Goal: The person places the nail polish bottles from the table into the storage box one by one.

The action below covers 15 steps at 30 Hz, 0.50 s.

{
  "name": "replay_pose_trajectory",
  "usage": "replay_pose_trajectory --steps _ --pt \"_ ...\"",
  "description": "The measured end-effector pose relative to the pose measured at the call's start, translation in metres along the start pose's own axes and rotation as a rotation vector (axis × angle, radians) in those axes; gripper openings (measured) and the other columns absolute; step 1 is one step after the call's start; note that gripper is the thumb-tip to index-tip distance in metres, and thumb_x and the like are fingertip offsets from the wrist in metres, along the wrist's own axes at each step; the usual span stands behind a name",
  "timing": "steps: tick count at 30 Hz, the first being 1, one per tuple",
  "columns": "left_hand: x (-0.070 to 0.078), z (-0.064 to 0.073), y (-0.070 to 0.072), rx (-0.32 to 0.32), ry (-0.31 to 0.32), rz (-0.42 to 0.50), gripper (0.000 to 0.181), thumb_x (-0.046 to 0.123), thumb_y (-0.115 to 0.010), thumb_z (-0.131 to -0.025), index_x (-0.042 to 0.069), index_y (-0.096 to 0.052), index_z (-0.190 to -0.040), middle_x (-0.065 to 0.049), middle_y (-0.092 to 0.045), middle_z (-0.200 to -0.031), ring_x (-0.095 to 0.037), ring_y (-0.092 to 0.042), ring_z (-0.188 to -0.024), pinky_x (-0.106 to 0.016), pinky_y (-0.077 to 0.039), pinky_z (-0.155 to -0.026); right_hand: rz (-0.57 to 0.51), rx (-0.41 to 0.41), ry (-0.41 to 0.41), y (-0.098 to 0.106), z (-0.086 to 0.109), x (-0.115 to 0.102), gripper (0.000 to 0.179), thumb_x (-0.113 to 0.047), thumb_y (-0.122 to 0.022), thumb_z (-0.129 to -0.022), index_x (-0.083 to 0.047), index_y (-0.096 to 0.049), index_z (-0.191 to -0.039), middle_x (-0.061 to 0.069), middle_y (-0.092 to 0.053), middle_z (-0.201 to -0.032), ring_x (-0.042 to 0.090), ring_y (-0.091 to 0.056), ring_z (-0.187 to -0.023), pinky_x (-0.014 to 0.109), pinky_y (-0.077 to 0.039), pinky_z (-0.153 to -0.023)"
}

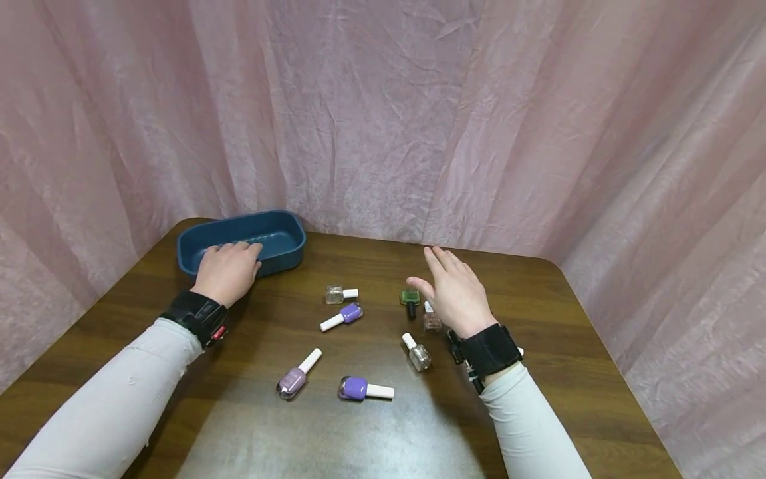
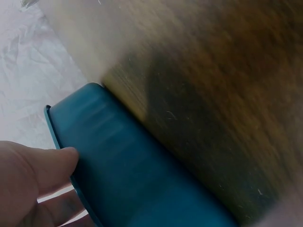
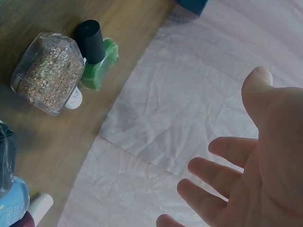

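My left hand (image 1: 229, 271) grips the near rim of a blue plastic bin (image 1: 286, 261) at the table's back left. In the left wrist view, the thumb presses the outer wall of the bin while the fingers reach over its rim. My right hand (image 1: 459, 293) hovers over the table with fingers spread, holding nothing. Nearest to it are a green nail polish bottle (image 1: 409, 297) with a black cap and a coppery glitter nail polish bottle (image 1: 431, 322). A silver glitter nail polish bottle (image 1: 420, 358) lies just nearer to me.
Toward the middle lie a clear glitter bottle (image 1: 334, 295), a purple bottle (image 1: 351, 313), a mauve bottle (image 1: 292, 382) and another purple bottle (image 1: 353, 388). A light blue bottle (image 3: 13, 201) shows in the right wrist view. A pink curtain (image 1: 371, 120) hangs behind the wooden table (image 1: 251, 439).
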<state>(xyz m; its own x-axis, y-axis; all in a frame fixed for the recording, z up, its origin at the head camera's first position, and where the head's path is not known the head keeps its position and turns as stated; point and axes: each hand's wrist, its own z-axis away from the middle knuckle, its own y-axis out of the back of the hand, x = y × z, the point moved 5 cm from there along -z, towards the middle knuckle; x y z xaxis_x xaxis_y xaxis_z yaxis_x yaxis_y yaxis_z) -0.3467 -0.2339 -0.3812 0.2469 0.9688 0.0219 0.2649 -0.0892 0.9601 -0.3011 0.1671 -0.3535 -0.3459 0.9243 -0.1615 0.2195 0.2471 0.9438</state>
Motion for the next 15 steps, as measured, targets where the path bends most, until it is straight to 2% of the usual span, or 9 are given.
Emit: replay_pose_trajectory --steps 5,10,15 --pt "0.004 0.001 -0.003 0.023 -0.037 -0.006 0.022 0.002 -0.067 -0.106 -0.003 -0.074 -0.126 -0.028 -0.077 -0.115 -0.051 -0.073 -0.105 -0.071 -0.054 -0.091 0.014 -0.005 0.009 0.000 0.001 0.001 0.081 -0.056 -0.059 -0.111 -0.003 -0.041 -0.169 0.021 -0.046 -0.169 0.041 -0.040 -0.158 0.057 -0.032 -0.128" --pt "0.009 0.001 -0.007 0.002 -0.052 0.002 0.028 -0.007 -0.062 -0.105 -0.004 -0.074 -0.129 -0.028 -0.077 -0.116 -0.050 -0.074 -0.105 -0.069 -0.056 -0.091 0.019 -0.012 -0.001 -0.002 0.002 0.002 0.081 -0.057 -0.058 -0.111 -0.004 -0.041 -0.169 0.021 -0.046 -0.170 0.040 -0.040 -0.158 0.058 -0.032 -0.128" --pt "0.013 0.000 -0.006 -0.007 -0.051 0.025 0.031 -0.008 -0.059 -0.106 -0.002 -0.074 -0.132 -0.027 -0.077 -0.116 -0.049 -0.074 -0.104 -0.067 -0.060 -0.084 0.015 0.006 0.017 -0.004 0.003 -0.001 0.078 -0.055 -0.059 -0.111 -0.002 -0.044 -0.167 0.022 -0.049 -0.167 0.040 -0.043 -0.156 0.058 -0.034 -0.126"
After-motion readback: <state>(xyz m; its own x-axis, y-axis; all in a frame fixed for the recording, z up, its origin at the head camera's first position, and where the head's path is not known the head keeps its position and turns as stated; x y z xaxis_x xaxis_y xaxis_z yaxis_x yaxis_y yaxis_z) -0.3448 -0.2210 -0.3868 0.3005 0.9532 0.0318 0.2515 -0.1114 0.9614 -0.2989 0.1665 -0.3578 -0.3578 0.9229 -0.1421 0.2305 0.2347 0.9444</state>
